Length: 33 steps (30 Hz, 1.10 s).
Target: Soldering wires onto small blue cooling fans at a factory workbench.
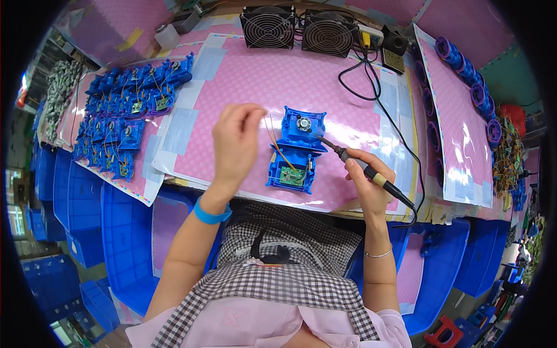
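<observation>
Risk noted: soldering iron (365, 169), gripped in my right hand (371, 188), has its tip at the blue housing (296, 152) mid-bench. Left hand (235, 145) fingers pinch a thin wire (277, 145); slippage could scorch plastic, I judge.

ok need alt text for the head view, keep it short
A person's right hand holds a soldering iron to a blue plastic housing on a pink mat, while the left hand pinches thin solder wire above it. More blue housings lie at left.
</observation>
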### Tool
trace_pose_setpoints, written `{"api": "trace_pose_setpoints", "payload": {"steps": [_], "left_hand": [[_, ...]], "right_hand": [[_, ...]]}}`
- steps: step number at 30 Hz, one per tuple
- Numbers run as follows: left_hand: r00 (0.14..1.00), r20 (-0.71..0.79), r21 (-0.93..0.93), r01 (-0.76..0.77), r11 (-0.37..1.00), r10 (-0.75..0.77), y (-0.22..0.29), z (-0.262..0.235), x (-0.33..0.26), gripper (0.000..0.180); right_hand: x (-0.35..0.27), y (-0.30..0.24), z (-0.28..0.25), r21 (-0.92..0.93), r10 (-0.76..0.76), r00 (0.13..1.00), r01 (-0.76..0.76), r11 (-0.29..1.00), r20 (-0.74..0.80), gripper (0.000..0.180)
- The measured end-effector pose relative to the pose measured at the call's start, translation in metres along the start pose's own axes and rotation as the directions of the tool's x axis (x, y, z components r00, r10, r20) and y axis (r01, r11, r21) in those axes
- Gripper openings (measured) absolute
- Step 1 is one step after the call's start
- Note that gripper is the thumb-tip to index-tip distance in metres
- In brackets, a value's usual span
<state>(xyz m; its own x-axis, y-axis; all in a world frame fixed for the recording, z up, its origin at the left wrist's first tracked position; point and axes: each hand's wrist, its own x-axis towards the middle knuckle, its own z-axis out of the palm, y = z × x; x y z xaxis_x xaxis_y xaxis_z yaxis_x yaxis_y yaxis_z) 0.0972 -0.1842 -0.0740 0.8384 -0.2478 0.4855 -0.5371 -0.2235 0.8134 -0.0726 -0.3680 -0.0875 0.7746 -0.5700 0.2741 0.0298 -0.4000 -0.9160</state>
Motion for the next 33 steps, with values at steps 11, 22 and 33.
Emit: {"api": "trace_pose_setpoints", "payload": {"steps": [11,22,33], "left_hand": [[0.990,0.113,0.035,-0.083,0.996,0.079,-0.001,0.017,-0.018,0.012],[0.894,0.447,0.099,-0.063,0.993,0.012,0.014,0.036,-0.004,0.012],[0.854,0.520,0.223,-0.173,0.959,0.033,0.008,0.039,-0.007,0.012]], "right_hand": [[-0.002,-0.001,-0.001,0.081,0.070,0.997,-0.068,0.994,-0.024,0.022],[-0.003,0.005,0.001,0.082,0.046,0.999,-0.044,0.996,-0.025,0.022],[-0.006,0.003,0.003,0.108,0.088,0.995,-0.084,0.991,-0.036,0.020]]}}
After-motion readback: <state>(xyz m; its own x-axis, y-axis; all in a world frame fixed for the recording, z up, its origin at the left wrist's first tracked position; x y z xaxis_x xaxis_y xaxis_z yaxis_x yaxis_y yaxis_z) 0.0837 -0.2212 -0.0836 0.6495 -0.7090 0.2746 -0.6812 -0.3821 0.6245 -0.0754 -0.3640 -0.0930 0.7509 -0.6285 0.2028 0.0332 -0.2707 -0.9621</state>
